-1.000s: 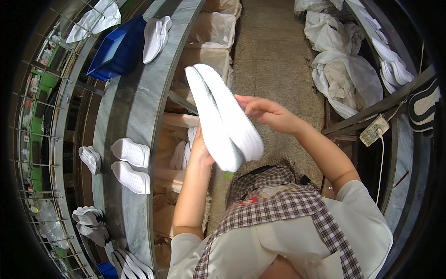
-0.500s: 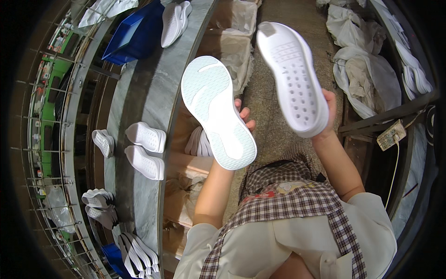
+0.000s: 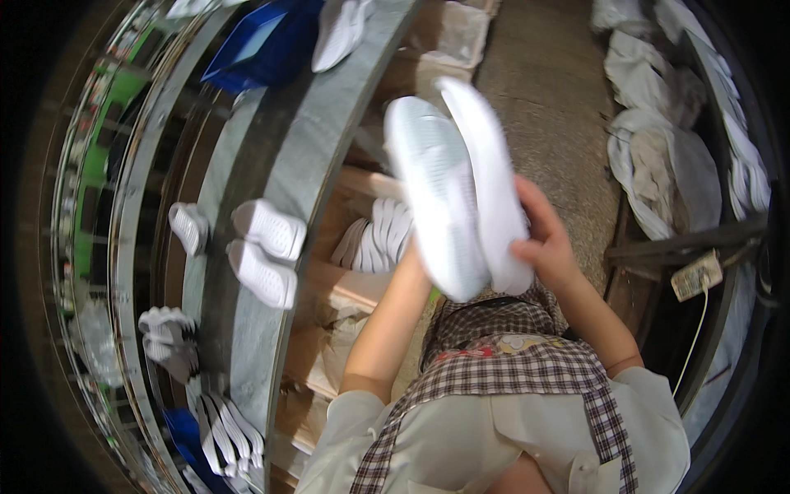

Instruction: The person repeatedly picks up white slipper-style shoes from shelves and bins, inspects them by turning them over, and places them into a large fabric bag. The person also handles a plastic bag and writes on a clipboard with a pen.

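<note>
At centre we hold two white shoe soles [image 3: 457,193] pressed together, long axes running from 5 toward 11 o'clock. Our right hand [image 3: 547,243] grips their lower end; our left hand [image 3: 420,263] is hidden behind them, grip indiscernible.

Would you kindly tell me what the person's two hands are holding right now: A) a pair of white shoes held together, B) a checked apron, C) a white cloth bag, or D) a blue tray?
A: the right hand and left hand grip two white shoes pressed side by side.

dim indoor light | motion blur throughout | dark vignette, fisheye-bent edges
</note>
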The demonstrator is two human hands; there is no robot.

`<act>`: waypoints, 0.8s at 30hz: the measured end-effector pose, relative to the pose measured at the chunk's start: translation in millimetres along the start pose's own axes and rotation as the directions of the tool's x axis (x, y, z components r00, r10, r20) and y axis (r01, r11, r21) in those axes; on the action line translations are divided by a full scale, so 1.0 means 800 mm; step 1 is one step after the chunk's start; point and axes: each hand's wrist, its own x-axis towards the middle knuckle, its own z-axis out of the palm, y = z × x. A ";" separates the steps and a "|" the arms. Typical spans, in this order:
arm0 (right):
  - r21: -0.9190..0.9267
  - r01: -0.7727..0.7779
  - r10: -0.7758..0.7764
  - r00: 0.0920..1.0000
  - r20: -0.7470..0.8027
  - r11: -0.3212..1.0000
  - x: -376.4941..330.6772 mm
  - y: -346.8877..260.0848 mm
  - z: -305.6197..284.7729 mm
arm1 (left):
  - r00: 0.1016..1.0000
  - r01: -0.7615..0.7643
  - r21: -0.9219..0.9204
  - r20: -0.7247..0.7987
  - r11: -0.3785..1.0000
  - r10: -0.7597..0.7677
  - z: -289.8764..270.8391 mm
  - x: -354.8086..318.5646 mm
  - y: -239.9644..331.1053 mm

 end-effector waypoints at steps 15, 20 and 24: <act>0.347 -0.347 0.087 0.805 0.586 0.872 0.100 0.000 0.177 | 0.673 -0.564 0.315 -0.359 0.763 0.646 -0.026 -0.144 0.130; 0.192 -0.123 0.019 0.883 0.470 0.974 0.148 0.019 0.220 | 0.568 -0.585 0.210 -0.583 0.783 0.581 -0.090 -0.216 0.236; 0.163 -0.257 0.156 0.870 0.467 0.953 0.119 0.063 0.191 | 0.520 -0.318 0.434 -0.664 0.843 0.537 -0.161 -0.233 0.295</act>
